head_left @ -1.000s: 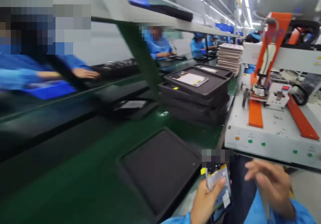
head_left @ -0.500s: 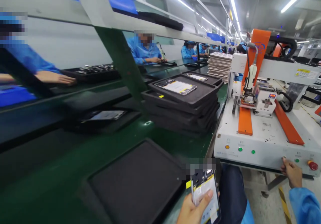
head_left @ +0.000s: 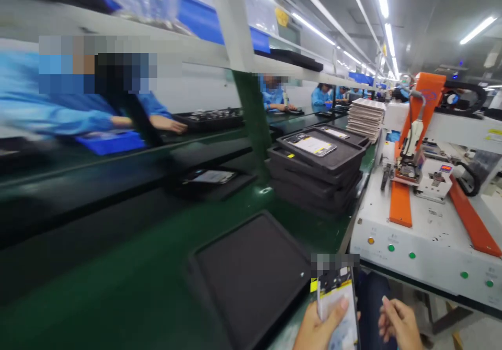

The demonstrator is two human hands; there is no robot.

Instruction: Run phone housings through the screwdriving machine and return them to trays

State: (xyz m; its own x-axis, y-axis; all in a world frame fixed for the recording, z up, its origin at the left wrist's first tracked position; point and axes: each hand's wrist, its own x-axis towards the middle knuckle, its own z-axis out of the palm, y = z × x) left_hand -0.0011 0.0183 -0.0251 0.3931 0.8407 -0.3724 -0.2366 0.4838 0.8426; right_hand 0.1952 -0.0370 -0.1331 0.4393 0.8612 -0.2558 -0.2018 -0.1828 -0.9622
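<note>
My left hand (head_left: 323, 321) is closed around an opened phone (head_left: 340, 297), held upright near the table's front edge. The thumb lies across its pale inner face, and a yellow tab (head_left: 314, 284) sticks out at its upper left. To the right of the phone, my right hand (head_left: 400, 321) hovers apart from it over my lap. Its fingers are curled in, and nothing shows between them. A bare black tray (head_left: 251, 271) lies on the green table left of the phone.
Stacked black trays (head_left: 314, 177) bear an opened phone (head_left: 311, 144) on top. Behind them rises a pile of pale sheets (head_left: 365, 117). A white machine (head_left: 427, 235) with orange parts and buttons stands at right. Across the bench, a person's hand (head_left: 172, 124) is near a parts tray.
My right hand has left the machine's front panel and come left and down towards the phone. My left hand keeps its hold on the phone. The view has swung left.
</note>
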